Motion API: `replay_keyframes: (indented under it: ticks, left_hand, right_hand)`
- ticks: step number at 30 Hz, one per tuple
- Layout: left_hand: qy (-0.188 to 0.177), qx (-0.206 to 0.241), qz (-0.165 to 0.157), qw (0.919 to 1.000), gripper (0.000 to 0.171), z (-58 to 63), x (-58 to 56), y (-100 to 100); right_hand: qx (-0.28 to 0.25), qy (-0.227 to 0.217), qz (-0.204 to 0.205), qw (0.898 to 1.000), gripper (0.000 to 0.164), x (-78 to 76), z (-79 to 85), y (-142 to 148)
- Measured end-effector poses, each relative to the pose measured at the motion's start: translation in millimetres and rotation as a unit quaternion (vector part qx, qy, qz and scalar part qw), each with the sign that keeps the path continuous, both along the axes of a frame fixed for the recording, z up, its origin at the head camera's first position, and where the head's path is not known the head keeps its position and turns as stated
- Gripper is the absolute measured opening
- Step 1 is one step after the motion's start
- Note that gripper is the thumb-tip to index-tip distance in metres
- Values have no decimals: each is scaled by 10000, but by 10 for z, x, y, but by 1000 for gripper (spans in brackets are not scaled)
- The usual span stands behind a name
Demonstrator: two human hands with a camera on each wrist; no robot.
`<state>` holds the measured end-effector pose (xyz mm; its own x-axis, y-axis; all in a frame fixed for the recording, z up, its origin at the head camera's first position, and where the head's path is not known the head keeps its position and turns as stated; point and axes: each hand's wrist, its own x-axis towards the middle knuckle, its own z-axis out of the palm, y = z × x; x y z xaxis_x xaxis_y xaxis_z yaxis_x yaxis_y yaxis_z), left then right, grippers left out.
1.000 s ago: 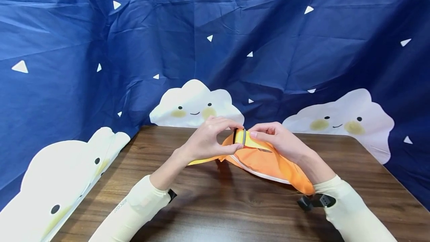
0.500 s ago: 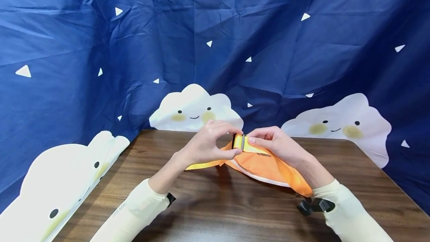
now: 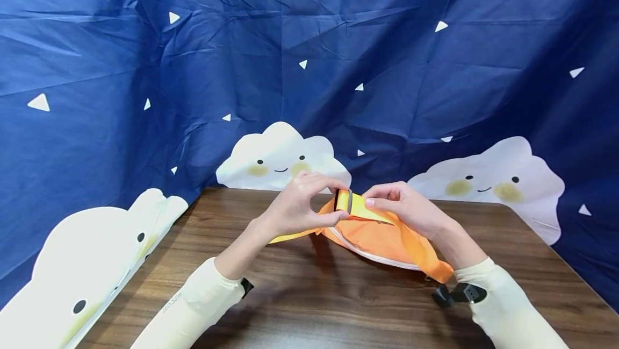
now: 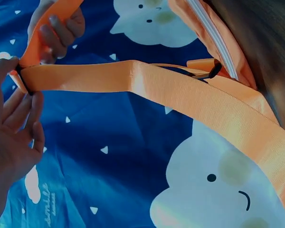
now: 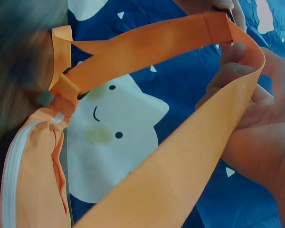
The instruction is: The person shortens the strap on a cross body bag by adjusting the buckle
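Note:
An orange waist bag (image 3: pixel 367 239) with a white zip (image 3: pixel 372 256) sits on the table, its yellow-orange webbing strap (image 3: pixel 360 208) raised above it. Thumb and fingertips of my left hand (image 3: pixel 294 206) pinch the strap's dark slide adjuster (image 3: pixel 350 201) by its two ends. Just to the right, my right hand (image 3: pixel 411 209) pinches the strap between thumb and fingers. From there the webbing loops back down, as the right wrist view shows with the strap (image 5: pixel 180 152) passing in front of the right palm (image 5: pixel 261 142). Another black buckle (image 4: pixel 211 72) shows beside the bag in the left wrist view.
The brown wood-grain table (image 3: pixel 309 306) lies under both arms. Behind it hangs a blue cloth (image 3: pixel 367 42) with white clouds and small triangles, reaching round the table's left side. Black wrist straps (image 3: pixel 466 292) sit at the cream sleeves.
My right hand has shifted slightly right, and more strap shows between it and the slide adjuster. The left hand keeps its pinch there. The whole head view has moved a little.

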<state>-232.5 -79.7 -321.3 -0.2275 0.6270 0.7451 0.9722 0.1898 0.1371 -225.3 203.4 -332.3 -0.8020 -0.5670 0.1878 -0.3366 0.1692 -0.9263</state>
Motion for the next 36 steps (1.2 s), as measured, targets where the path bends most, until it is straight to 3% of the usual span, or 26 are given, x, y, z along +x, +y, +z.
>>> replay_keyframes:
  ticks: [10,21,27,36]
  left_hand:
    - [-317,-57,-72,9995,43,-26,-6,6]
    - [-277,-168,-60,9995,42,-52,-8,44]
    - [-403,-65,-201,9990,41,2,-11,10]
    - [-741,65,-569,9956,42,-14,-21,37]
  right_hand:
    - [-236,67,224,9994,20,-1,3,-11]
    - [-143,-36,-20,9999,22,48,18,-107]
    - [99,-51,-117,9999,23,-2,8,-26]
    - [-196,2,291,9994,20,-28,-30,-39]
